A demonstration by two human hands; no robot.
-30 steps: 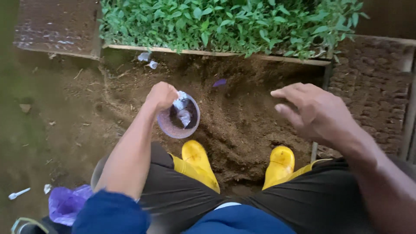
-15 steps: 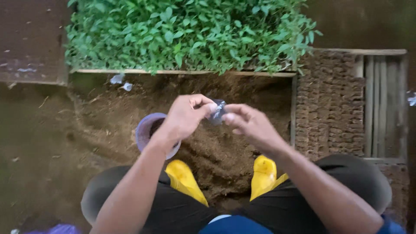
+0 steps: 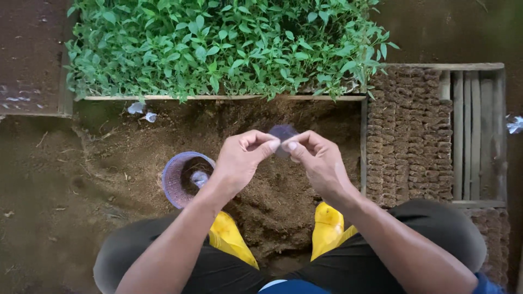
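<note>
My left hand [image 3: 241, 159] and my right hand [image 3: 317, 159] meet above a mound of loose brown soil [image 3: 272, 190]. Together they pinch a small thin clear plastic bag [image 3: 283, 134] between thumbs and fingertips. Just left of my left wrist a round purple basket [image 3: 177, 177] rests on the soil, with some soil and a bit of clear plastic inside. Two yellow boots [image 3: 327, 226] show below the hands, between my knees.
A wooden-edged bed full of green seedlings [image 3: 223, 46] lies beyond the soil. At the right stands a wooden frame [image 3: 471, 130] packed with rows of small soil-filled bags [image 3: 406, 136]. Scraps of clear plastic [image 3: 143, 111] lie by the bed's edge. Bare dirt stretches to the left.
The left hand let go of the purple basket, which now rests on the soil. The right hand came in, and both hands now hold the small plastic bag between them.
</note>
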